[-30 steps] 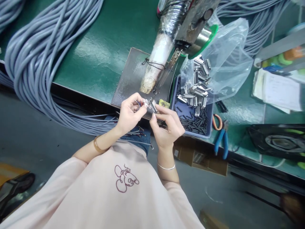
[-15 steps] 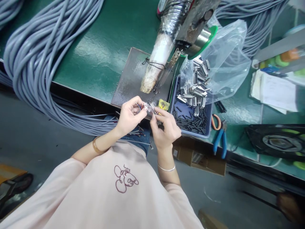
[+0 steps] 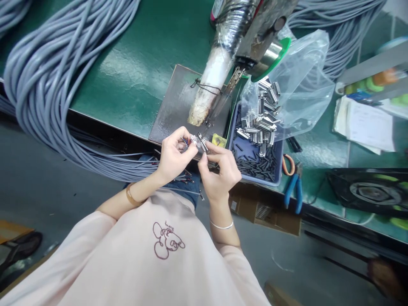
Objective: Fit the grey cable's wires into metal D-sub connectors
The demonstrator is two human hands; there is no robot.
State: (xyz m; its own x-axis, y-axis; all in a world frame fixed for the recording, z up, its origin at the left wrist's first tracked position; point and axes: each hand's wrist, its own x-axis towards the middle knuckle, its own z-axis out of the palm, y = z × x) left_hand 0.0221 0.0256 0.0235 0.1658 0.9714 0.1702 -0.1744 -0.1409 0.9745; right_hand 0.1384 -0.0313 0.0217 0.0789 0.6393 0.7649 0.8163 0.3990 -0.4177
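Note:
Between thumb and fingers, my left hand (image 3: 174, 155) pinches the stripped end of a cable, whose thin coloured wires (image 3: 185, 141) show at the fingertips. My right hand (image 3: 219, 172) is closed on a small metal multi-pin connector (image 3: 202, 142), held tilted close to the wires. Whether wires and connector touch is too small to tell. Just above both hands, the soldering iron tip (image 3: 208, 123) points down beside a white wrapped tube (image 3: 205, 93) over a dark board (image 3: 168, 110). A small yellow packet (image 3: 219, 140) lies behind my right fingers.
A blue tray (image 3: 278, 170) holds black sleeves and metal connectors (image 3: 263, 114) in a plastic bag (image 3: 306, 93). Blue-handled cutters (image 3: 293, 187) lie to its right. Grey cable bundles (image 3: 41, 76) hang over the left table edge. A solder spool (image 3: 270, 59) sits above, a black fan (image 3: 369, 189) far right.
My right hand has shifted slightly left, and the connector sits at a slightly different angle near the wires. My left hand keeps its pinch almost unmoved.

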